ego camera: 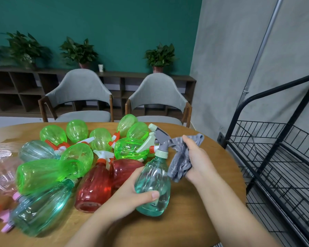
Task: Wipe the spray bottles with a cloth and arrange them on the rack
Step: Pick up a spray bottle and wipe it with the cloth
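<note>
Left hand (130, 193) gripping teal bottle (152, 184) | right hand (198, 157) clutching cloth (181, 157) | rack (275, 157) standing empty, bottle pile (70, 157) waiting

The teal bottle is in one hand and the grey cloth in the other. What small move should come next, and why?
Probably bring the right hand with the grey cloth onto the body of the teal bottle and start to rub. The left hand already grips the bottle above the table, while the cloth sits beside it, near the sprayer, not clearly touching the body.

No readable txt, labels, brands or nos. anywhere, incl. on the spray bottles (152, 182).
</note>
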The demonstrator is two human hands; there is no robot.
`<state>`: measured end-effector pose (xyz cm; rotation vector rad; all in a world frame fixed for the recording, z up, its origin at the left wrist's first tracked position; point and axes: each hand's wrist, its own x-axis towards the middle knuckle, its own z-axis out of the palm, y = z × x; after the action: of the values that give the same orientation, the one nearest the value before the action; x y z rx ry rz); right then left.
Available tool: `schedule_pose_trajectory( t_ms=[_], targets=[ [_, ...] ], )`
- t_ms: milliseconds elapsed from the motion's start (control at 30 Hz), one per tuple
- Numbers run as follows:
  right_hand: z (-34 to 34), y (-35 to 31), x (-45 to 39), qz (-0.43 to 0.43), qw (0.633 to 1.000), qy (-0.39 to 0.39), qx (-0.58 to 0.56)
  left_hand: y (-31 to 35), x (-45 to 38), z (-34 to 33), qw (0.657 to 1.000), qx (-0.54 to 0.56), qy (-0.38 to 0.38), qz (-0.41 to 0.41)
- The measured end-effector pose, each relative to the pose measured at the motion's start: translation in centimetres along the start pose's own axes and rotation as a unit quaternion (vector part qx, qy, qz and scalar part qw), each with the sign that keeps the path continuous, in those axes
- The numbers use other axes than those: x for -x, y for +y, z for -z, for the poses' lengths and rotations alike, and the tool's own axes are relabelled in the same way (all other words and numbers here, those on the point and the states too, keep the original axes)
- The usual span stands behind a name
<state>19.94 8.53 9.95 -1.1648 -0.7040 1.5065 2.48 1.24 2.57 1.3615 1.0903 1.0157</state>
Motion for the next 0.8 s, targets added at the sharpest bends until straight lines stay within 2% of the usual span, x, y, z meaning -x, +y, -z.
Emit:
schedule_pose_trajectory(
  t_ms=[100, 167, 233, 267, 333, 433, 467, 500, 600, 700, 800],
  targets=[
    [-0.2, -0.3, 0.9, 0.139, 0.986, 0.094, -0.019, -0.3, 0.0, 0.2, 1.0, -0.025, 0.016, 0.009],
    [-0.8, -0.7, 1.9, 0.238, 0.967, 0.079, 0.042, -0.5, -0.1, 0.1, 0.999, -0.035, 0.019, 0.01],
    [-1.7, -0.5, 2.8, 0.34, 0.932, 0.013, 0.126, -0.3, -0.2, 0.0, 0.999, -0.037, 0.035, 0.007],
    [-2.1, -0.1, 3.1, 0.392, 0.903, -0.026, 0.173, -0.1, -0.3, -0.1, 0.998, -0.043, 0.042, 0.005],
    [-2.6, 0.9, 3.0, 0.473, 0.819, -0.087, 0.311, 0.3, -0.5, -0.5, 0.997, -0.05, 0.053, 0.005],
    [-2.9, 2.3, 2.5, 0.512, 0.648, -0.113, 0.553, 0.5, -0.6, -0.9, 0.996, -0.041, 0.077, 0.001],
    [-2.9, 2.6, 2.4, 0.516, 0.624, -0.122, 0.574, 0.5, -0.6, -1.0, 0.995, -0.039, 0.086, -0.005],
    [-2.9, 2.9, 2.4, 0.524, 0.625, -0.135, 0.563, 0.5, -0.6, -1.1, 0.995, -0.037, 0.093, -0.011],
    [-3.0, 3.3, 2.4, 0.526, 0.665, -0.208, 0.489, 0.5, -0.4, -1.3, 0.992, -0.03, 0.117, -0.022],
    [-2.7, 3.4, 2.2, 0.527, 0.678, -0.262, 0.44, 0.8, -0.5, -1.5, 0.99, -0.023, 0.135, -0.034],
    [-1.5, 3.5, 1.8, 0.557, 0.674, -0.26, 0.411, 1.2, -0.6, -1.2, 0.989, 0.021, 0.138, -0.038]
  ],
)
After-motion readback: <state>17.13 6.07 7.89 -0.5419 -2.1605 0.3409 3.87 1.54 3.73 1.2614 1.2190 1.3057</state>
